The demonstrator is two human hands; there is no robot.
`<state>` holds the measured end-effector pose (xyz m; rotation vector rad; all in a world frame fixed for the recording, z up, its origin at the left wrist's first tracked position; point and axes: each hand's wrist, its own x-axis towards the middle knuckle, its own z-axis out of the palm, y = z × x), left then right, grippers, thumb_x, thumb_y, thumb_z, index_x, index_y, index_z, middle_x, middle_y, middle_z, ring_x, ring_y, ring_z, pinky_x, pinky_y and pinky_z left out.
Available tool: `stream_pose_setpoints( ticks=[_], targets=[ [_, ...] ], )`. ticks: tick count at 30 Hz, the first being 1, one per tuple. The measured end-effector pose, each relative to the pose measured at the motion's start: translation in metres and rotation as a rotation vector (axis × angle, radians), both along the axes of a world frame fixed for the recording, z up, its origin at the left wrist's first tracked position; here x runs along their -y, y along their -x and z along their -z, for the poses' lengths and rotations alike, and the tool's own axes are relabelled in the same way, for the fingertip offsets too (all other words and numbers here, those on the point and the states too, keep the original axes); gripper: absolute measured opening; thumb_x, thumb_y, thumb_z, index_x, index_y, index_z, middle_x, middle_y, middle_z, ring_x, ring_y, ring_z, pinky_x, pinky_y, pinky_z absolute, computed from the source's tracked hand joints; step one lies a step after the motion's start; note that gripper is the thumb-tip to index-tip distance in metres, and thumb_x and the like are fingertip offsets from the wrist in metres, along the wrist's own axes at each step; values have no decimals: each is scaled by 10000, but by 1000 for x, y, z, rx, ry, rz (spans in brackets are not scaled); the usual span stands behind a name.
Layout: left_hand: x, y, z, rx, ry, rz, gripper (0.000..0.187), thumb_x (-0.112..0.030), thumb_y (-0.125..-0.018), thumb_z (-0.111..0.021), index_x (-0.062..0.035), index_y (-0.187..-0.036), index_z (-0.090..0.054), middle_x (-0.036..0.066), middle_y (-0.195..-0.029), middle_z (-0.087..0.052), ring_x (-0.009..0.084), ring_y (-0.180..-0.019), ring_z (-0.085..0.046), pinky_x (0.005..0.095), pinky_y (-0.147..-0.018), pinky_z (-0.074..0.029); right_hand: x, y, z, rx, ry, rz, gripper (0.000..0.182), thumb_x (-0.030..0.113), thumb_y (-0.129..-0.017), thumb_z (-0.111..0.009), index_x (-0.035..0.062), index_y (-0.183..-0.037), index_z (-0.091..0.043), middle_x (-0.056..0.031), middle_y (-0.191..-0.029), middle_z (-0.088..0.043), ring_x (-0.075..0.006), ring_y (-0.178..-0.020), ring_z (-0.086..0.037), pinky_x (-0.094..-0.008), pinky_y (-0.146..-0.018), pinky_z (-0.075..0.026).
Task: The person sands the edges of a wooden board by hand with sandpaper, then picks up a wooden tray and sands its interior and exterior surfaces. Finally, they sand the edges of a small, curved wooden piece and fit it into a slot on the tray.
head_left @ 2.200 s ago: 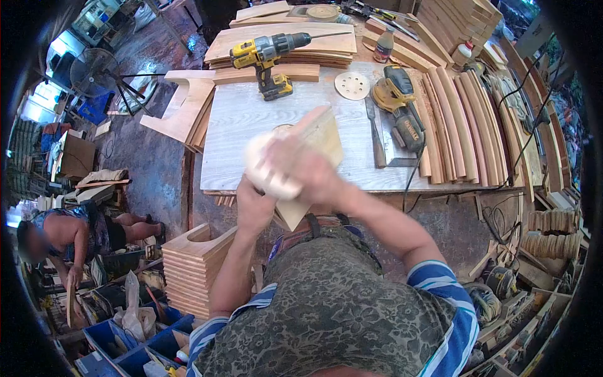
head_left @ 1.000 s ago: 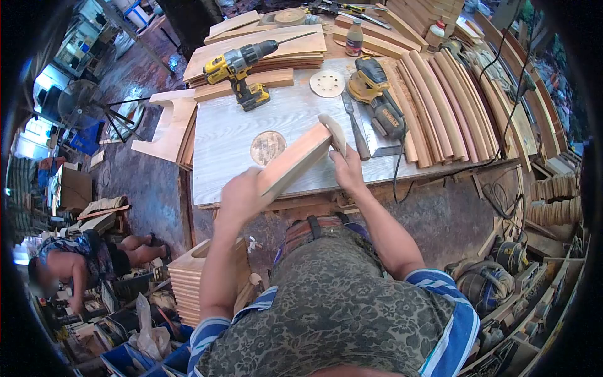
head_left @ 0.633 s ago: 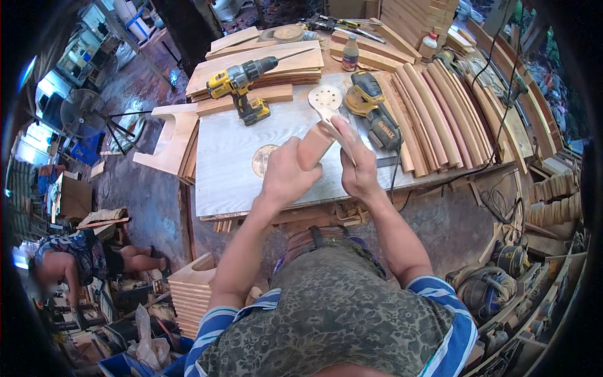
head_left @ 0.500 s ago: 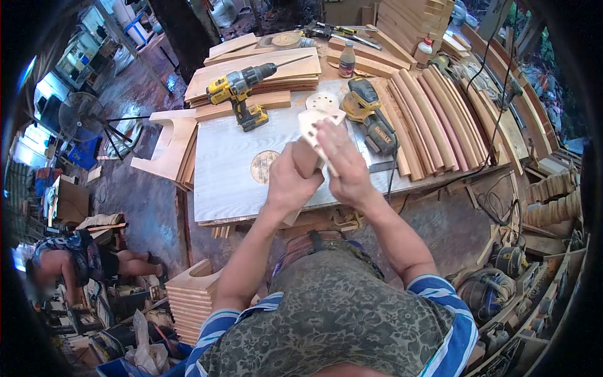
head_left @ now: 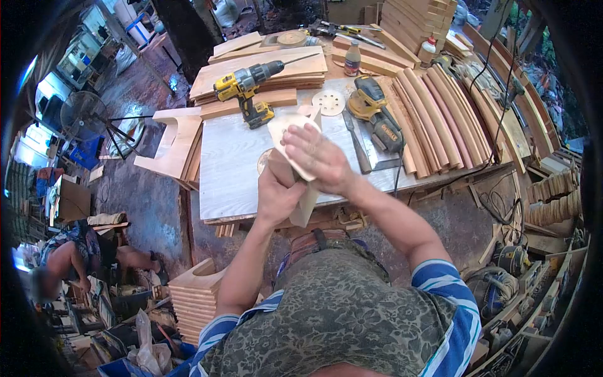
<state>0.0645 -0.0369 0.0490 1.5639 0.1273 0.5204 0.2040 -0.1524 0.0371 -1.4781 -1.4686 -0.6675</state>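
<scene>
My left hand (head_left: 276, 193) is closed around a pale wooden piece (head_left: 305, 208), held at a slant over the near part of the table. A cream sanding disc (head_left: 277, 130) with holes lies against the wood under my right hand (head_left: 320, 160), whose fingers press it down. Part of the wood is hidden by the disc and my hands. Beyond them, another round sanding disc (head_left: 328, 102) rests on the grey board (head_left: 229, 157). A chisel-like tool (head_left: 357, 143) lies to the right of my right hand, beside a yellow and black sander (head_left: 374, 113).
A yellow cordless drill (head_left: 248, 88) stands in front of stacked boards (head_left: 207, 78). Rounded wooden strips (head_left: 433, 119) fill the right side, with a cable (head_left: 399, 169) nearby. A small bottle (head_left: 352, 60) stands behind. At lower left, another person (head_left: 72, 254) is low down among tools.
My right hand has slid left and toward me with the sanding disc along the wood. The chisel-like tool shows more fully. The whole view has shifted slightly.
</scene>
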Motion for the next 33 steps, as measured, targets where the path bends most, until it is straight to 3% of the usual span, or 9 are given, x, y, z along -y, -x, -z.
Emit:
stream_pose_setpoints(
  ticks=[5,8,13,14,17,19,24,28,33],
  targets=[
    [-14,-2,16,-3,0,-3,541,-24,-871,-762,34,-1363,-544,104,-1257,-673,182,-1141,-653,343,-977,-539,-11,-37,9,21,51,179,686,-51,-742,-706,74,-1414,-646,-153,-1458,-642,-343,-1418,-559,-512,-1220,-408],
    [-18,-8,15,73,0,-42,546,-25,-866,-766,34,-1361,-542,110,-1257,-673,184,-1135,-655,338,-970,-540,-12,23,-17,14,-20,-76,688,-35,-734,-730,73,-1408,-650,-142,-1437,-658,-353,-1384,-588,-500,-1196,-445],
    [-17,-6,7,12,30,-30,610,-70,-865,-809,32,-1393,-520,119,-1320,-650,193,-1203,-639,355,-1011,-538,-16,-38,-2,10,-15,141,656,-23,-736,-745,87,-1378,-671,-138,-1415,-672,-361,-1384,-585,-511,-1194,-448],
    [-17,-7,9,-13,-93,-112,576,-43,-869,-786,32,-1376,-524,113,-1233,-673,185,-1137,-658,339,-972,-541,-14,-30,7,0,-12,92,652,-26,-738,-744,91,-1375,-672,-137,-1417,-670,-362,-1380,-588,-511,-1195,-445],
    [-12,-11,7,99,18,-66,580,-31,-865,-775,43,-1379,-516,120,-1246,-669,190,-1147,-655,345,-975,-541,-10,7,-3,15,19,-14,664,-28,-735,-744,100,-1383,-668,-137,-1428,-661,-354,-1386,-584,-510,-1208,-427],
    [-13,-7,5,64,-23,-59,585,-31,-867,-772,42,-1385,-510,125,-1288,-652,195,-1169,-648,350,-986,-540,-17,-17,12,68,-15,1,685,-79,-743,-653,70,-1412,-651,-192,-1475,-621,-372,-1425,-550,-531,-1240,-370],
    [-15,-16,4,51,-56,-101,612,-48,-858,-794,29,-1393,-508,115,-1278,-653,191,-1162,-644,353,-982,-540,-17,15,-5,-37,3,-42,686,-34,-772,-721,94,-1440,-635,-166,-1480,-623,-388,-1423,-544,-520,-1228,-396],
    [-17,-7,11,17,-22,-64,601,-45,-869,-778,27,-1398,-503,118,-1290,-647,198,-1178,-633,353,-996,-533,-24,-35,10,-66,-20,40,677,-56,-772,-701,78,-1433,-635,-170,-1486,-618,-383,-1450,-515,-533,-1243,-368],
    [-19,-15,14,116,-25,-127,598,-39,-887,-773,38,-1412,-497,124,-1315,-637,210,-1207,-631,352,-1012,-532,-15,9,-6,-66,45,-101,603,-33,-830,-674,68,-1424,-639,-173,-1476,-625,-396,-1448,-514,-522,-1235,-382]
  ],
)
